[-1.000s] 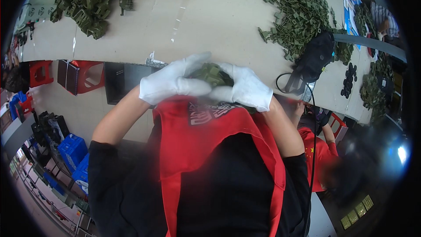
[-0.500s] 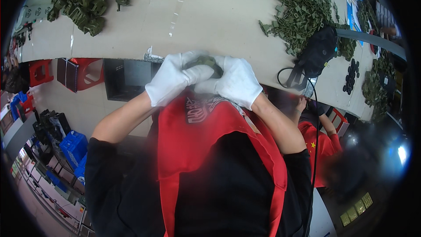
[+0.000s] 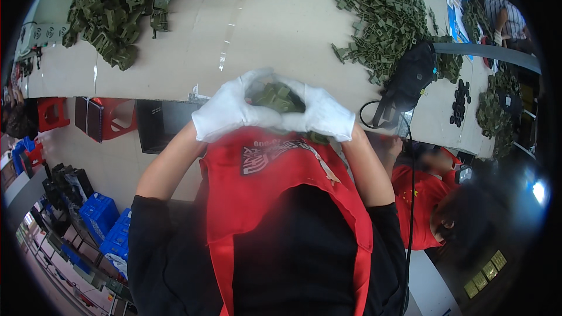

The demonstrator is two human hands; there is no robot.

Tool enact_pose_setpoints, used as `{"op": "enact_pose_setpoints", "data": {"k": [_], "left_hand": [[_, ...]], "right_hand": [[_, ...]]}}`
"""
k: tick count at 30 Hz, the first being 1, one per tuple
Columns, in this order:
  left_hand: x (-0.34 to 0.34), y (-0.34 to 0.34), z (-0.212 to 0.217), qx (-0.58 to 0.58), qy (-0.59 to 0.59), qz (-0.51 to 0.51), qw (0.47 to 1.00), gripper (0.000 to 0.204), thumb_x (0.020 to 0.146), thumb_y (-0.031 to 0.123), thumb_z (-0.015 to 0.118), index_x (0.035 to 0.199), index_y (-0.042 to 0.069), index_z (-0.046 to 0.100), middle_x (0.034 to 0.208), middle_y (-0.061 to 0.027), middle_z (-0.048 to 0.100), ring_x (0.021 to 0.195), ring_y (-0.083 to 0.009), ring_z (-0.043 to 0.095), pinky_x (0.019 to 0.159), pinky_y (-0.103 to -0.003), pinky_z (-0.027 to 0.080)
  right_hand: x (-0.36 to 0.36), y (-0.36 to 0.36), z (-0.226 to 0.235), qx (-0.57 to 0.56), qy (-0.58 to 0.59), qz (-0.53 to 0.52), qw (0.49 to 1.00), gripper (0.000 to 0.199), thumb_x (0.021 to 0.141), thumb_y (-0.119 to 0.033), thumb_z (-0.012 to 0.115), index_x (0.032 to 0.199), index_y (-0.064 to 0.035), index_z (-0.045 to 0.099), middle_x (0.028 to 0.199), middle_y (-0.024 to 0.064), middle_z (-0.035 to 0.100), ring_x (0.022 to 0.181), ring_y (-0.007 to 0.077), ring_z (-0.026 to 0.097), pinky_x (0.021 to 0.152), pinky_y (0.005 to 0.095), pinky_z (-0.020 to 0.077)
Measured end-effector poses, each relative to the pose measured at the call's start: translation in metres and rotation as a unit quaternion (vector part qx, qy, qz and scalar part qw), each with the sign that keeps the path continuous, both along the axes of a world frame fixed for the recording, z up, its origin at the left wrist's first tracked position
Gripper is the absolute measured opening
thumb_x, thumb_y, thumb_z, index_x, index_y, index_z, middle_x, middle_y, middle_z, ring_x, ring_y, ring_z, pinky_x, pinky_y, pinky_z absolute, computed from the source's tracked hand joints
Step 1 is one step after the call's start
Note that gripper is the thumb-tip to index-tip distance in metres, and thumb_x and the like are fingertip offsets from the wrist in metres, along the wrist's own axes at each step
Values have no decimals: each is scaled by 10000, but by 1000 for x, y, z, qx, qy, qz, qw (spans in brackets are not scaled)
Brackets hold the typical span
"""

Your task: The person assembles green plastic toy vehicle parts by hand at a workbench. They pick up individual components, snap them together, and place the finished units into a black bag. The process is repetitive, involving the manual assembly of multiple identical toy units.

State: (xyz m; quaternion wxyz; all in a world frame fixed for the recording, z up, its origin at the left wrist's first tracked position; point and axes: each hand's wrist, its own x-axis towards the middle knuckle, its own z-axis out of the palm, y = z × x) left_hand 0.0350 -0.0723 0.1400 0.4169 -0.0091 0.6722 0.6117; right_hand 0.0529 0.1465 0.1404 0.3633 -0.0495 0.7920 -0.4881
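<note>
In front of my red apron (image 3: 263,164), both hands are raised at the near edge of the table, in white gloves. My left hand (image 3: 234,108) curls round the left side of an olive-green moulded plastic part (image 3: 278,97). Its right side is gripped by my right hand (image 3: 324,111), so the part sits in the hollow between the two gloves. Fingers and palms cover its edges and underside. A bit of green also shows below the right glove; whether it belongs to the same part I cannot tell.
Large green plastic parts (image 3: 108,20) are heaped at the table's far left, with many small green pieces (image 3: 380,17) at far right. A black pouch (image 3: 411,70) with a cable lies near small black round parts (image 3: 461,102). Red stools (image 3: 117,118) and blue crates (image 3: 99,216) stand left. A co-worker's red garment (image 3: 418,199) shows right.
The gloves have spread round the green part, and more of its surface shows between them. The view has shifted slightly, bringing in more of the table's far side.
</note>
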Motion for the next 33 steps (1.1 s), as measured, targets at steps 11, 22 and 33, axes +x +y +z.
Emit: {"op": "enact_pose_setpoints", "data": {"k": [11,22,33], "left_hand": [[-24,20,-10,160,-241,137,947,508,923,337,616,1288,-6,536,1039,-73,644,868,-164,646,723,-288,537],[-14,76,-6,277,-29,13,960,1080,669,436,838,1482,39,250,1332,-105,479,1196,-221,521,1007,-348,430],[4,105,-37,202,-95,-96,970,815,766,336,786,1384,-6,379,1230,-99,550,1102,-195,555,960,-315,455]], "right_hand": [[27,-4,15,193,196,-98,956,913,627,-339,824,1373,-15,410,1165,189,604,1024,331,613,888,414,491],[4,33,12,-437,-14,-322,840,546,764,-97,644,1273,41,505,1067,170,650,908,245,664,819,357,549],[9,51,9,-252,-78,-458,849,239,814,-71,700,1041,2,684,933,58,691,814,129,639,741,291,522]]}}
